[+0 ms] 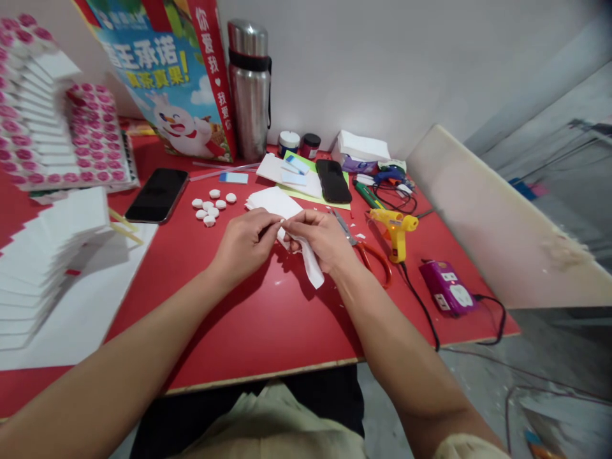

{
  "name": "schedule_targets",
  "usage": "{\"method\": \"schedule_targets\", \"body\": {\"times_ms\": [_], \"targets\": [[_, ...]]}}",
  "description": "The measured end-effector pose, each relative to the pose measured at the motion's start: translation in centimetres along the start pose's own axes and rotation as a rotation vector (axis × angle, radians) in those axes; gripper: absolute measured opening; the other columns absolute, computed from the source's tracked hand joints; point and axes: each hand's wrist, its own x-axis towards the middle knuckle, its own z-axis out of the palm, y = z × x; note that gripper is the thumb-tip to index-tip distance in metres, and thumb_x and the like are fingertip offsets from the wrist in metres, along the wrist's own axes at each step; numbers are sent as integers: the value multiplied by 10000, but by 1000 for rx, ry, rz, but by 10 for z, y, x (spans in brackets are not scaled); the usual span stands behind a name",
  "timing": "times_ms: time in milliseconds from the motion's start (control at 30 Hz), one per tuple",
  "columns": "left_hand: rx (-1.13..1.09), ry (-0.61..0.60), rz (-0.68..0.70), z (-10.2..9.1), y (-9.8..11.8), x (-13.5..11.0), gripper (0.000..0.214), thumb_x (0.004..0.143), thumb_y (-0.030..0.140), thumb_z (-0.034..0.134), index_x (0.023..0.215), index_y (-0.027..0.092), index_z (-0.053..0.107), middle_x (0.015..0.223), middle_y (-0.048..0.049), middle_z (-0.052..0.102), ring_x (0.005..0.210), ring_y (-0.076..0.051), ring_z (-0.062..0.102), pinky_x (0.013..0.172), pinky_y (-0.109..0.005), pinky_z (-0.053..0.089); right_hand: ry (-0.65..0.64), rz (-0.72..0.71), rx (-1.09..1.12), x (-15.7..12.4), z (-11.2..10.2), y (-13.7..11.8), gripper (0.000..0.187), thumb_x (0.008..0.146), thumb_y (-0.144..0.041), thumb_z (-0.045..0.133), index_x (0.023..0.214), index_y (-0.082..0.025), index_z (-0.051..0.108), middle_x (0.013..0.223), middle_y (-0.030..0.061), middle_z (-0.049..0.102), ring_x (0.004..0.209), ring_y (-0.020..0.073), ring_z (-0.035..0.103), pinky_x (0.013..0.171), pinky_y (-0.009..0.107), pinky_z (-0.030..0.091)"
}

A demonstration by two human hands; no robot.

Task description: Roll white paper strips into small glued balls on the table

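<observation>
Our two hands work near the middle of the red table (239, 344), with tabletop showing between our forearms down to the pale front edge. On the left, that room ends at a white sheet (122, 274) bearing a fan of white cards (33, 274); on the right, the yellow glue gun (398, 239), its cord and the purple power socket (447, 287) narrow the way, and a pale upright panel (497, 217) borders the table.

Our fingers hide much of the white strip (312, 264); we see its loose end hanging below the right hand, toward us, but cannot make out how the small pinched end is folded. The right forearm covers part of the orange-handled scissors (388, 275), and the left picture border cuts off the card fan.

Our left hand (246, 239) reaches in with thumb and forefinger pinched on the strip's upper end; our right hand (318, 236) meets it from the other side, thumb and forefinger clamped on the same strip, the other fingers curled beneath. Just beyond them lie white paper pieces (277, 201), and left of these a cluster of small white puffy pieces (208, 206).
</observation>
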Motion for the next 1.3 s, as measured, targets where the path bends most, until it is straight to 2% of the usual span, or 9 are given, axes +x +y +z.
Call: {"method": "schedule_targets", "body": {"times_ms": [200, 367, 500, 567, 733, 900, 1000, 1200, 1300], "targets": [[7, 5, -3, 1, -1, 0, 235, 968, 199, 530, 866, 175, 740, 827, -62, 737, 769, -188, 668, 717, -318, 492, 61, -104, -80, -2, 8, 5, 157, 698, -229, 743, 673, -192, 592, 550, -36, 625, 480, 102, 561, 484, 227, 449], [206, 2, 130, 0, -3, -2, 262, 990, 209, 500, 897, 148, 738, 869, -104, 731, 780, -210, 665, 722, -336, 496, 95, -132, -216, -4, 10, 5, 136, 725, -268, 734, 711, -188, 625, 584, -25, 640, 491, 117, 593, 469, 232, 458], [400, -39, 202, 0, -3, -1, 284, 995, 201, 464, 973, 122, 736, 877, -135, 721, 749, -226, 652, 678, -345, 486, 63, -133, -212, -5, 7, 5, 219, 727, -355, 778, 743, -182, 644, 643, -4, 673, 531, 128, 624, 479, 240, 492], [419, -47, 219, 1, -4, -2, 300, 991, 182, 453, 1050, 97, 735, 886, -146, 724, 750, -233, 658, 667, -346, 490, 63, -126, -200, -6, 6, 4, 223, 731, -360, 781, 751, -181, 649, 641, 0, 680, 522, 130, 624, 472, 242, 495], [167, -8, 176, 3, -3, -3, 318, 979, 182, 482, 1132, 112, 752, 939, -131, 756, 818, -223, 698, 736, -335, 533, 63, -112, -139, -5, 6, 1, 142, 738, -268, 740, 743, -178, 631, 623, -5, 688, 482, 128, 627, 470, 245, 507], [-300, -9, -158, -2, -3, 3, 211, 925, 256, 629, 979, 169, 814, 887, -79, 793, 799, -208, 718, 760, -326, 555, 24, -206, -219, -4, 2, 0, 132, 751, -269, 740, 754, -183, 639, 613, -20, 677, 499, 126, 627, 501, 245, 512], [-429, -55, -281, -6, -3, 7, 171, 871, 270, 689, 912, 168, 821, 859, -73, 796, 770, -211, 714, 725, -325, 559, -18, -259, -268, -5, 1, 1, 126, 788, -289, 731, 770, -190, 654, 643, -13, 693, 552, 134, 650, 533, 248, 525], [-196, 17, -20, -6, 0, 5, 201, 926, 210, 615, 941, 174, 812, 848, -66, 763, 784, -182, 676, 747, -312, 511, 8, -214, -264, -9, 3, -2, 199, 790, -331, 789, 780, -184, 655, 658, 13, 711, 560, 155, 688, 527, 256, 551], [-174, 48, -20, -4, 4, 4, 206, 941, 193, 594, 948, 173, 799, 871, -64, 762, 806, -182, 676, 762, -312, 506, 18, -143, -158, -6, -1, -5, 291, 764, -376, 843, 791, -176, 634, 680, 30, 731, 581, 175, 714, 538, 267, 582]]}}
